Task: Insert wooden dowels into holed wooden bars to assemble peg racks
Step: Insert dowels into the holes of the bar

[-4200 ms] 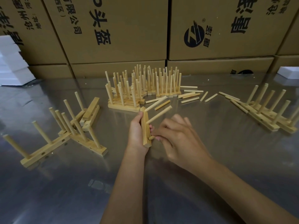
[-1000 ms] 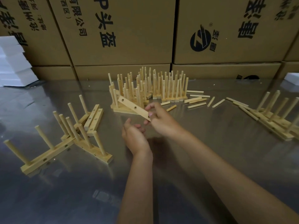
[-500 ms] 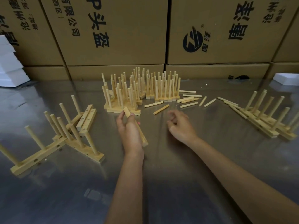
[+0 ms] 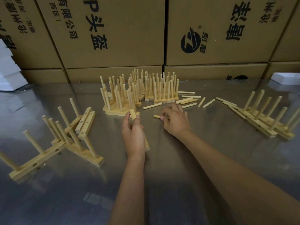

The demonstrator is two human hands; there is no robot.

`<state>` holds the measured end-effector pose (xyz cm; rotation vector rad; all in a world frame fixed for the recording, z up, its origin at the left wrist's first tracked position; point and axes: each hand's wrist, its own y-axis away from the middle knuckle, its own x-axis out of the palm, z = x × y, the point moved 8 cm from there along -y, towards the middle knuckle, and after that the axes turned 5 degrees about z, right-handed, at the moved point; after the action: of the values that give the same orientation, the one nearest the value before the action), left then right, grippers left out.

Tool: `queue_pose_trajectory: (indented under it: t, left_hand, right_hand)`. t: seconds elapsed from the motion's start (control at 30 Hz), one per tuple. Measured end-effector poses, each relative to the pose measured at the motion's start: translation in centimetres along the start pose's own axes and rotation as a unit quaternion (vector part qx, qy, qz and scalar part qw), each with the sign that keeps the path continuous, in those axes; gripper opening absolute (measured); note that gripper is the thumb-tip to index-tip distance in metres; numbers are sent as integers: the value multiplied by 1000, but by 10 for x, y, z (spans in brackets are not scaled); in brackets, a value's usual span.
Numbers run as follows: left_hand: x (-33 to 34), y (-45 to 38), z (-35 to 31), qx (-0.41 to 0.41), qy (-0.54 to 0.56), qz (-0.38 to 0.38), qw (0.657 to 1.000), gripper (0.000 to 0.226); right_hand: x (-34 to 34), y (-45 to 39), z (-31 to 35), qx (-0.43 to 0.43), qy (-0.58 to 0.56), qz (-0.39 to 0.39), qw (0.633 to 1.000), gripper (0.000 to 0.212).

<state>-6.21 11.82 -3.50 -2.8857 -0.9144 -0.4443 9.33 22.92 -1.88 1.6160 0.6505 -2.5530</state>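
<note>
right hand [image 4: 176, 121] now forward — fingers on a loose dowel [image 4: 157, 116]; previously empty

Two hands were in view: left hand [image 4: 133, 133] held one holed bar [image 4: 133, 114], right hand [image 4: 175, 121] pinched one dowel [image 4: 157, 116]. Two bare holed bars [image 4: 85, 122] lay stacked at left. Two white foam blocks, one at left [image 4: 9, 70], one at right [image 4: 286, 78]. Loose dowels [image 4: 186, 101] on the desk [image 4: 211, 159] numbered about ten; exact count unclear. Finished racks in the middle cluster [image 4: 139, 93] overlapped too much to count.
</note>
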Motion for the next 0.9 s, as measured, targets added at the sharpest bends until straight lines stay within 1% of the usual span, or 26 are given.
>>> queue_pose_trajectory:
  t: [0.03,0.07,0.1,0.13,0.17,0.2,0.27,0.37,0.43,0.5,0.57,0.67,0.77,0.9]
  left_hand:
    - [2,0,0,-2,-2,9,1000,44]
    - [4,1,0,-3,-4,20,1000,46]
    - [5,2,-1,-6,-3,30,1000,46]
    - [6,1,-1,-12,3,37,999,46]
    - [7,0,-1,-24,10,45,999,45]
    - [7,-1,1,-43,15,60,997,44]
    - [14,0,6,-99,40,126,986,40]
    - [33,12,14,-172,127,248,945,38]
    - [44,21,15,-193,141,308,921,38]
    - [51,28,16,-203,121,352,906,40]
    - [53,32,17,-206,94,372,900,41]
    - [53,34,17,-196,67,391,897,42]
    - [51,33,18,-194,47,392,898,41]
    - [51,34,21,-195,39,403,893,41]
  right_hand:
    - [0,4,-1,9,-16,9,1000,4]
    - [0,8,-5,27,-63,17,997,3]
    - [-3,13,-10,58,-148,18,987,3]
    - [-7,21,-16,93,-253,14,963,4]
    - [-10,30,-20,123,-348,6,929,7]
    - [-14,40,-22,136,-412,-2,901,10]
    - [-22,60,-20,128,-466,-13,875,9]
    - [-30,83,-17,117,-506,-25,854,10]
    - [-37,91,-17,121,-507,-66,851,13]
    - [-46,97,-16,116,-502,-117,849,17]
    - [-56,99,-8,76,-475,-139,866,18]
    - [-69,102,8,0,-383,-149,912,17]
    - [-76,103,15,-31,-262,-149,953,17]
    - [-80,102,12,-30,-212,-125,969,20]
